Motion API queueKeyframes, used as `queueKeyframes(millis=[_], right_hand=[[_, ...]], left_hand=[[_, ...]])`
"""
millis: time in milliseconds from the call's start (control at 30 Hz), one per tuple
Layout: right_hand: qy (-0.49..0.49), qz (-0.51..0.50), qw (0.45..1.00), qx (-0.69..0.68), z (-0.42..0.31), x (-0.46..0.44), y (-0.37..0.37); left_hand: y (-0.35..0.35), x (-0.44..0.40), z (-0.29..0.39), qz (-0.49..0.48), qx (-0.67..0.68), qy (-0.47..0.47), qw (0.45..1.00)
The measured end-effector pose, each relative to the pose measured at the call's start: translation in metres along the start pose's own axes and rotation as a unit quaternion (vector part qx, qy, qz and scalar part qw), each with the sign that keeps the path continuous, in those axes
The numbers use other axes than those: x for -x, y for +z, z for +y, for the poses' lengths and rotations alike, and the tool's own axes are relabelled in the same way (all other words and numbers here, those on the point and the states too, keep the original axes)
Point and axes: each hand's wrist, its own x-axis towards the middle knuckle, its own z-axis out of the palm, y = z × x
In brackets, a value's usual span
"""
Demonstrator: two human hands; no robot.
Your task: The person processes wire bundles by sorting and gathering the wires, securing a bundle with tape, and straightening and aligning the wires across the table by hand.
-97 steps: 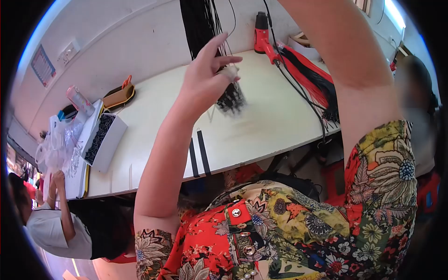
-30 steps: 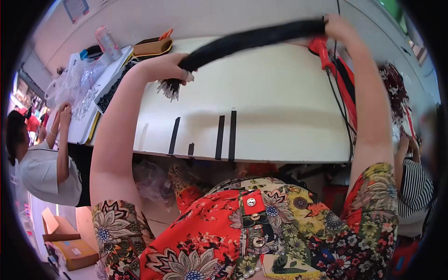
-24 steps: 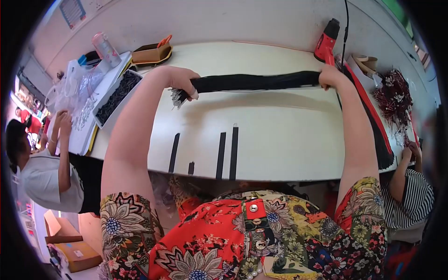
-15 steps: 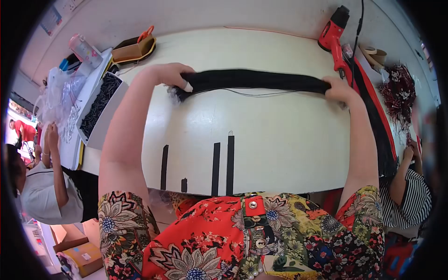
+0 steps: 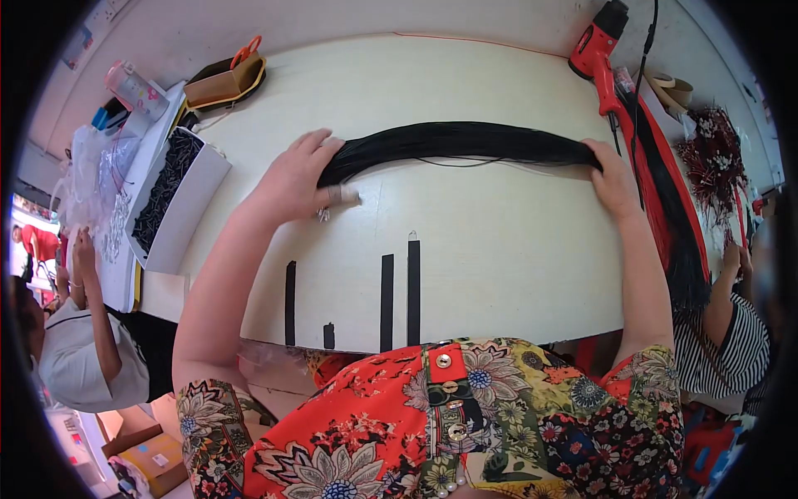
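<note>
A long bundle of thin black wires [image 5: 465, 140] arches across the upper middle of the table, with a few strands hanging loose below it. My left hand [image 5: 291, 179] is at the bundle's left end, thumb and fingers spread apart around it, the palm against the wire ends. The left thumb has a pale wrap. Small silvery tips [image 5: 322, 214] show under that hand. At the other end, my right hand [image 5: 615, 181] is closed round the bundle, its fingers partly hidden behind the wires.
Black tape strips [image 5: 413, 291] lie along the near edge. On the left stand a white box of small black pieces [image 5: 170, 191] and a brown tray [image 5: 220, 83]. A red heat gun [image 5: 594, 58] and red and black wires [image 5: 665, 200] are right. Co-workers sit either side.
My left hand has loosened, its thumb swinging down and away from the fingers. The bundle's left end has shifted slightly, and its frayed silvery ends are now mostly covered. My right hand still holds on.
</note>
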Motion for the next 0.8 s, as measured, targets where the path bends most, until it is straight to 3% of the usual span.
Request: queueKeyframes(millis=[200, 233, 333, 400, 467, 533, 600, 633, 667, 767, 800], right_hand=[[0.031, 0.007, 0.999, -0.025, -0.005, -0.004, 0.005], [0.037, 0.012, 0.999, -0.023, -0.006, -0.006, 0.004], [-0.002, 0.046, 0.999, -0.016, -0.005, -0.018, 0.0], [-0.05, 0.117, 0.991, 0.035, -0.004, -0.019, -0.002], [-0.078, 0.16, 0.982, 0.061, -0.005, -0.016, -0.004], [-0.093, 0.18, 0.977, 0.06, -0.004, -0.008, 0.0], [-0.115, 0.082, 0.989, 0.045, -0.006, 0.01, 0.004], [-0.121, 0.001, 0.991, 0.058, -0.011, 0.02, -0.003], [-0.112, -0.008, 0.993, 0.048, -0.015, 0.02, -0.01], [-0.096, -0.035, 0.994, 0.027, -0.023, 0.017, -0.016], [-0.091, -0.034, 0.995, 0.033, -0.025, 0.017, -0.018]], left_hand=[[-0.02, -0.021, 0.021, -0.151, 0.021, -0.146, 0.977], [-0.005, -0.02, 0.005, -0.072, -0.011, -0.078, 0.994], [-0.019, -0.035, -0.018, 0.01, -0.118, 0.001, 0.993], [-0.03, -0.041, -0.025, 0.173, -0.205, 0.097, 0.958], [-0.034, -0.037, -0.03, 0.287, -0.242, 0.122, 0.919], [0.002, -0.03, -0.045, 0.273, -0.208, 0.084, 0.935], [0.024, -0.004, -0.035, 0.123, -0.124, 0.08, 0.981], [0.022, -0.002, -0.028, 0.095, -0.097, 0.059, 0.989], [0.018, 0.0, -0.023, 0.065, -0.066, 0.036, 0.995], [0.008, -0.003, -0.03, 0.086, -0.026, 0.03, 0.996], [-0.001, -0.003, -0.03, 0.116, 0.074, -0.033, 0.99]])
